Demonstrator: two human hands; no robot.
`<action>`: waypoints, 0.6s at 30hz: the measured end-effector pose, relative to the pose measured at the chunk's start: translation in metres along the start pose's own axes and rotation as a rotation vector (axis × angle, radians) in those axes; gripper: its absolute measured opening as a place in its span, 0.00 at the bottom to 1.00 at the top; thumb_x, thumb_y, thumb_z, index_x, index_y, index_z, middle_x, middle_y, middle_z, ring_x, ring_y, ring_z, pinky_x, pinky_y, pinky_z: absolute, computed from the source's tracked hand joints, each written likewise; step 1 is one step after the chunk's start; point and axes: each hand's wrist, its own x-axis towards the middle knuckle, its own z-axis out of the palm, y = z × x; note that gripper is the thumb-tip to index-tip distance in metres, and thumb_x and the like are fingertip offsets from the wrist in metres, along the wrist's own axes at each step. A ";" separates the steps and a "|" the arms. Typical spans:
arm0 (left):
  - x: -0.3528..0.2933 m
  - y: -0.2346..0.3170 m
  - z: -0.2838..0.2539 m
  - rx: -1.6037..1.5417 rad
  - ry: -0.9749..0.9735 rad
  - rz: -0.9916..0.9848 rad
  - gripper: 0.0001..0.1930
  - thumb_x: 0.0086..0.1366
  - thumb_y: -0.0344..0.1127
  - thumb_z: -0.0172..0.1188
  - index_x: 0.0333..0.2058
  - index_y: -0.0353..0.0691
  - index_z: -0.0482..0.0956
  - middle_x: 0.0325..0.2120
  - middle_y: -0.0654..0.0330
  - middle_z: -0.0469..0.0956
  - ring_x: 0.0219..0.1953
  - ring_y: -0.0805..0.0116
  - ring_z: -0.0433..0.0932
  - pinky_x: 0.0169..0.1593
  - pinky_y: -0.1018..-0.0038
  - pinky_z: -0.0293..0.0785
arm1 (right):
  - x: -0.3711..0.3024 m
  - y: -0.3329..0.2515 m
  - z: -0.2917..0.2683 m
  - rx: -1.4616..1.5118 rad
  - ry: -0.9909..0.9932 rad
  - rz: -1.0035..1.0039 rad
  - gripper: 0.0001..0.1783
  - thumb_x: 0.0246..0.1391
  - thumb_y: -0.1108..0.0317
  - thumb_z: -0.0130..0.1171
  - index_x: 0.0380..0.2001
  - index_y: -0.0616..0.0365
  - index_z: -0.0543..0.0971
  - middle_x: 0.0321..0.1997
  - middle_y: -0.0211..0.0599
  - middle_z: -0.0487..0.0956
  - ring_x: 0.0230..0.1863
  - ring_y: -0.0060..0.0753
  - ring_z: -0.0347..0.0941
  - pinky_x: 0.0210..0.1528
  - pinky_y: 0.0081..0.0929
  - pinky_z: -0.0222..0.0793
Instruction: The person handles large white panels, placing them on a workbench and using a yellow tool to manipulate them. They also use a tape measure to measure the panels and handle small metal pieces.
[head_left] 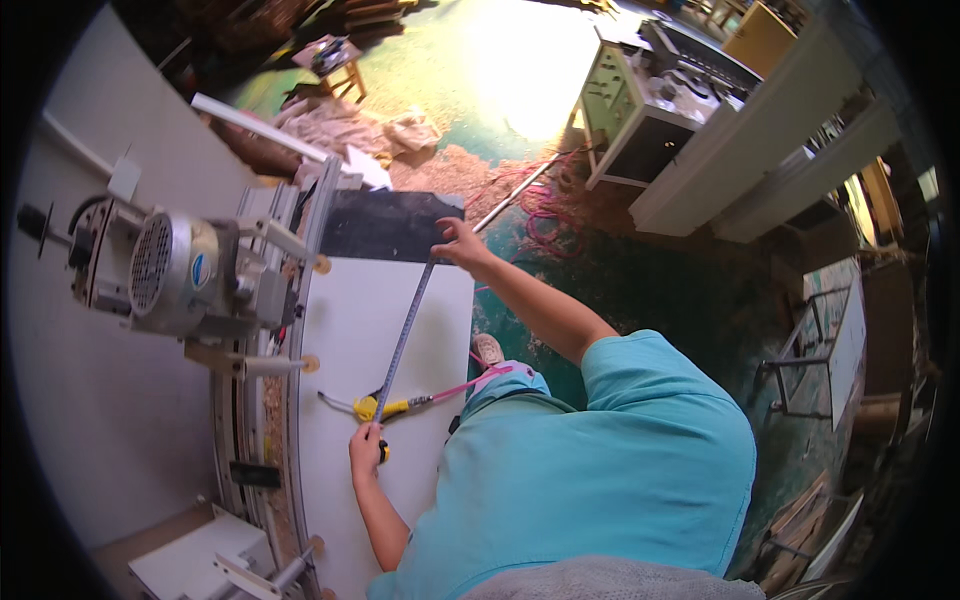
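Observation:
A white board (342, 400) lies flat beside the machine rail. Across it runs the drawn-out blade of a tape measure (404, 335). My left hand (364, 452) is closed around the near end of the tape measure, where part of its yellow and black case shows under my fingers. At the board's far edge, my right hand (462, 246) pinches the blade's other end, next to a black panel (385, 222). A yellow air blow gun (378, 408) with a pink hose rests on the board, and the blade passes over it, close to my left hand.
A motor unit (172, 270) with clamps stands on the metal rail (300, 360) at left. Pink hose (548, 228) coils on the sawdust-strewn floor. Beyond are a cabinet (628, 115), a small stool (340, 75) and crumpled cloth (330, 128). A metal-legged table (835, 345) stands at right.

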 end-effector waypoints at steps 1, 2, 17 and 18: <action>0.007 0.021 -0.005 0.144 0.091 -0.064 0.14 0.69 0.41 0.56 0.35 0.35 0.81 0.20 0.66 0.71 0.24 0.77 0.67 0.31 0.74 0.66 | 0.002 0.019 0.004 -0.096 0.110 -0.076 0.35 0.45 0.65 0.71 0.58 0.58 0.71 0.48 0.45 0.72 0.42 0.34 0.72 0.41 0.30 0.74; 0.010 0.033 -0.014 0.346 0.204 -0.086 0.18 0.67 0.52 0.54 0.37 0.43 0.82 0.27 0.54 0.80 0.31 0.57 0.79 0.36 0.63 0.72 | -0.005 0.030 0.010 -0.195 0.104 -0.098 0.35 0.47 0.63 0.70 0.58 0.60 0.71 0.50 0.49 0.72 0.41 0.37 0.73 0.42 0.33 0.74; 0.107 0.019 -0.054 0.650 0.742 -0.360 0.18 0.70 0.53 0.46 0.44 0.50 0.80 0.43 0.54 0.80 0.49 0.49 0.78 0.49 0.53 0.74 | -0.109 0.132 0.016 0.289 0.202 0.593 0.22 0.67 0.53 0.51 0.52 0.59 0.69 0.47 0.38 0.74 0.36 0.31 0.76 0.39 0.29 0.76; 0.114 0.022 -0.052 0.660 0.746 -0.425 0.19 0.70 0.53 0.46 0.44 0.50 0.80 0.44 0.55 0.80 0.49 0.50 0.78 0.50 0.53 0.73 | -0.108 0.141 0.008 0.332 0.101 0.690 0.21 0.67 0.52 0.50 0.50 0.58 0.71 0.43 0.37 0.76 0.35 0.31 0.76 0.37 0.29 0.77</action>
